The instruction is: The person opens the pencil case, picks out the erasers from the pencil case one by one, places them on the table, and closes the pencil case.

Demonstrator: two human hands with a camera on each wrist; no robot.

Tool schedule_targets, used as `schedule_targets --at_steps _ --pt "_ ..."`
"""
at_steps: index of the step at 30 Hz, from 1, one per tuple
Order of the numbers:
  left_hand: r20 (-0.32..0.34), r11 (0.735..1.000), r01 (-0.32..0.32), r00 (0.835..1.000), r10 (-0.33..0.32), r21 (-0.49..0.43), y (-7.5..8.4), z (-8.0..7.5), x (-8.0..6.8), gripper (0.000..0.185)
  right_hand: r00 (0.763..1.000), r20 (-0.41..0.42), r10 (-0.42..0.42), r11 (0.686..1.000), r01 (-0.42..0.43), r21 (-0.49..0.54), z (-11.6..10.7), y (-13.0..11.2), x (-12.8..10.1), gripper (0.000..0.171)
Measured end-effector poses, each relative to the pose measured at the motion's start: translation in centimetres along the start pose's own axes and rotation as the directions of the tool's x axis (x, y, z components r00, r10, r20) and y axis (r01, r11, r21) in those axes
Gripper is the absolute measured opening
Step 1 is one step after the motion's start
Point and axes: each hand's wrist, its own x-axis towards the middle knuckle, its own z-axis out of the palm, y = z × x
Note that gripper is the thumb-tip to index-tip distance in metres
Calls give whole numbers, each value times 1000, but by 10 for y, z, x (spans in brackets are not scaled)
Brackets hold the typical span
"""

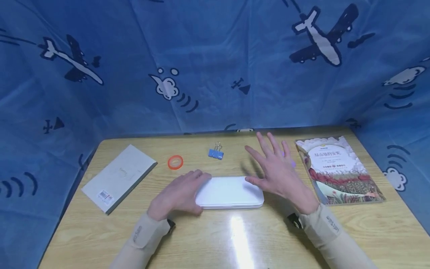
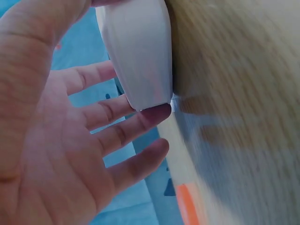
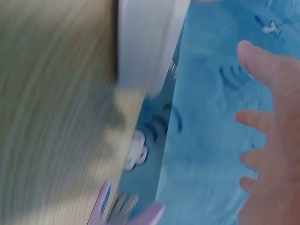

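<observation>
White plastic case (image 1: 230, 192): we steady its left end with left hand (image 1: 179, 194) fingers straight, right hand (image 1: 280, 173) spread wide above.

Even, fairly bright light falls from above. A white streak of glare lies on the glossy table (image 1: 235, 239) near the person. Soft shadows sit under the right hand (image 1: 280, 173) and beside the white case (image 1: 230, 192). The head view bends at its edges. Both wrist views are blurred; the table grain is smeared and the far cloth (image 3: 211, 140) is soft.
</observation>
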Motion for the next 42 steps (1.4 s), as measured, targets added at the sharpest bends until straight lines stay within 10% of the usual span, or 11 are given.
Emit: schedule_targets --at_steps 8,14,42 --pt "39 984 -9 999 17 -177 -12 -1 3 92 958 65 -278 960 279 -2 12 -55 -15 53" --pt "39 956 -24 999 37 -292 -23 -4 4 83 920 -48 -389 917 382 -114 23 -73 -15 22" --pt "61 951 -11 998 31 -309 -21 -5 3 79 778 118 -617 684 605 -408 14 -92 4 16"
